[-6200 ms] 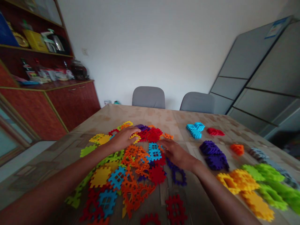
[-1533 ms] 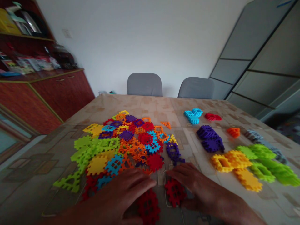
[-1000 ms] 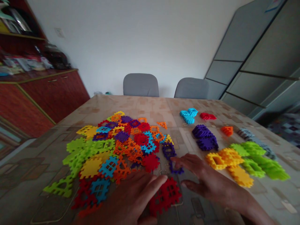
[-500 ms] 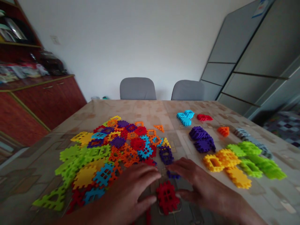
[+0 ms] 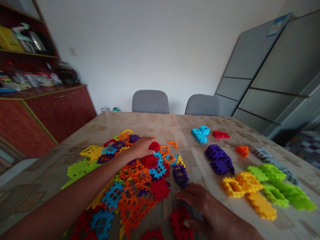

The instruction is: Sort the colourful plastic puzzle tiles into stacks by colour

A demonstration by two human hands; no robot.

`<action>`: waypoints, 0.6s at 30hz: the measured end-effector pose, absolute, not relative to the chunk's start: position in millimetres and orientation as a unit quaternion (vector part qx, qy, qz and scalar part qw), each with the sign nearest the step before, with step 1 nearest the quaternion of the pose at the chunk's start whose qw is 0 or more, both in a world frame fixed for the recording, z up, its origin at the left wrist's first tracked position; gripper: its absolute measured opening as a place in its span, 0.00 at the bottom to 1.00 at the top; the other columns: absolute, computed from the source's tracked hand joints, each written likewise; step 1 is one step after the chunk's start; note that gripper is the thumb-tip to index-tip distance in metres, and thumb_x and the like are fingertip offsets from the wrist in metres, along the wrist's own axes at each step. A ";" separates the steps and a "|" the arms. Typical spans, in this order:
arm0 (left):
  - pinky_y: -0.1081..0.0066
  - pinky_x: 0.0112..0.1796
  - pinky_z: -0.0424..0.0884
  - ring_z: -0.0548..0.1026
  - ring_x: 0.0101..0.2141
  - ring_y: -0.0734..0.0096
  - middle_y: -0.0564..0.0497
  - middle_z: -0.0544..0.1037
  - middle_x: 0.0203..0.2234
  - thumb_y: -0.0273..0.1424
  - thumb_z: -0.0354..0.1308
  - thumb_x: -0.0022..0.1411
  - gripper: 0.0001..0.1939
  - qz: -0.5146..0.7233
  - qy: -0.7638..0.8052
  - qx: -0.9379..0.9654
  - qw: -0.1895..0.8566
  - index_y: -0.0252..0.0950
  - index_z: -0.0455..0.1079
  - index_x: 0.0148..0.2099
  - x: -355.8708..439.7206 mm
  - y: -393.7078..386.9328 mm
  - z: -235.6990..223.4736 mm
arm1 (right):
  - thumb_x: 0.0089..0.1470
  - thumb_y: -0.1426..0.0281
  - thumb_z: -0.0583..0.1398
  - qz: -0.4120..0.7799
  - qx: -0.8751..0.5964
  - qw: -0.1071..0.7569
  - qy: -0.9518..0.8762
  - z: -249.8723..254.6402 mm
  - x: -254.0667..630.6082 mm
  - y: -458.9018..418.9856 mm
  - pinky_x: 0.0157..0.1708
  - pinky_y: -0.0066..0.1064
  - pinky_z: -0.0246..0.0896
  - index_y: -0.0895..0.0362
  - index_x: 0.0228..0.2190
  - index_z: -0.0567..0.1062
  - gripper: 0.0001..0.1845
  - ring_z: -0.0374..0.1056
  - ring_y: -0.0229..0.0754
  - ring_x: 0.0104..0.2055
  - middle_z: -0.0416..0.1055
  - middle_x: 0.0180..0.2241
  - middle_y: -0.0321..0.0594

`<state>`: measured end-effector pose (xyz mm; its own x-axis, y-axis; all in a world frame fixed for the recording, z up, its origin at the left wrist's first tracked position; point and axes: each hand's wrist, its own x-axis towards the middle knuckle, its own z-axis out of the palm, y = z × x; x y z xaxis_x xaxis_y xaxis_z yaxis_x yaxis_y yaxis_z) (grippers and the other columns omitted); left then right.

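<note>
My left hand (image 5: 141, 147) reaches over the far part of a heap of toothed plastic building pieces. Its thumb and fingers close around a red piece (image 5: 154, 146). Nearer to me, my right hand (image 5: 203, 208) is low over the table with its fingers apart, the thumb over the edge of a red window-shaped piece (image 5: 178, 221). Just beyond its fingertips lies a purple frame piece (image 5: 180, 175). Around my left forearm are orange pieces (image 5: 141, 173), a blue window piece (image 5: 113, 195) and lime green pieces (image 5: 77, 168), some hidden under the arm.
On the right of the patterned table (image 5: 172, 123) stand sorted stacks: light blue (image 5: 200, 134), red (image 5: 221, 134), purple (image 5: 220, 160), orange (image 5: 242, 151), grey (image 5: 275, 163), yellow (image 5: 250, 190) and lime green (image 5: 282, 186). Two grey chairs (image 5: 150, 101) are at the far edge.
My left hand has moved from the near edge out to the far part of the heap, onto a red piece. My right hand stays near the red window piece, its thumb now over it.
</note>
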<state>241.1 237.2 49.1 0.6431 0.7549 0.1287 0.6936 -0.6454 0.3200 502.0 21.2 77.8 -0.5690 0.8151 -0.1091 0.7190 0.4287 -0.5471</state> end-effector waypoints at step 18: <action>0.48 0.54 0.71 0.74 0.54 0.53 0.43 0.73 0.56 0.35 0.62 0.70 0.17 0.102 0.301 0.939 0.131 0.36 0.69 0.58 227.6 248.8 49.8 | 0.58 0.77 0.62 0.254 -0.455 0.148 -0.840 73.4 507.5 24.1 0.52 0.41 0.66 0.54 0.52 0.75 0.20 0.71 0.49 0.51 0.76 0.50 0.45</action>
<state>227.6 248.8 49.8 0.7987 0.5912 0.1120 0.5379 -0.7850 0.3072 507.5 24.1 73.4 -0.5413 0.8407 0.0170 0.6901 0.4557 -0.5622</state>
